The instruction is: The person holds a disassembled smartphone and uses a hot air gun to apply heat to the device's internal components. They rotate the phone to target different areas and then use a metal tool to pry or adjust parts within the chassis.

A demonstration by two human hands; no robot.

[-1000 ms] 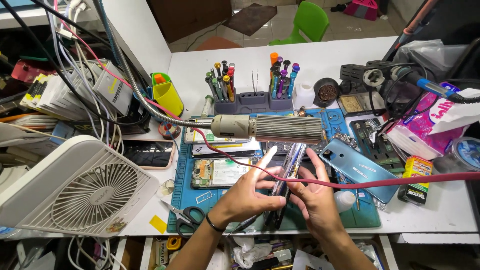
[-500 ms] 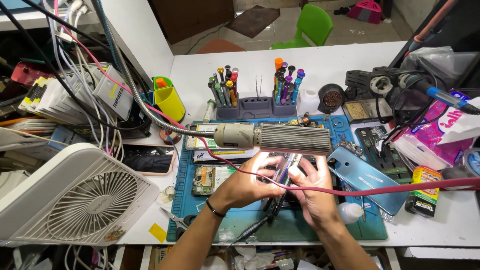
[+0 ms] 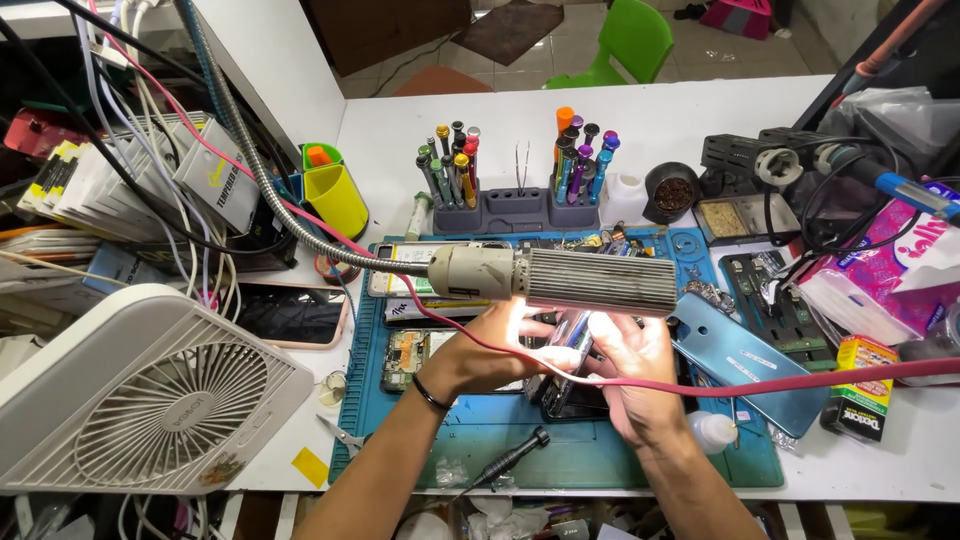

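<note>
My left hand [image 3: 488, 355] and my right hand [image 3: 637, 378] both grip a smartphone [image 3: 568, 362] held on edge above the blue work mat [image 3: 560, 450]. The phone is lit from above by a gooseneck work lamp [image 3: 560, 278] whose ribbed head hides the fingertips. A red cable [image 3: 760, 384] crosses over my right hand. A black screwdriver [image 3: 510, 458] lies on the mat just below my left wrist. An opened phone body with exposed circuit board [image 3: 408, 352] lies left of my left hand.
A blue phone back cover [image 3: 745, 362] lies at the right of the mat. A white fan [image 3: 140, 400] stands at the left beside a dark phone [image 3: 290, 315]. Tool racks [image 3: 515, 165], a yellow cup [image 3: 335, 198], soldering gear [image 3: 800, 170] and a small white bottle [image 3: 712, 430] surround the mat.
The phone moved up under the lamp head, and both hands followed it. The view shifted slightly down and the lamp now covers the top of the phone.
</note>
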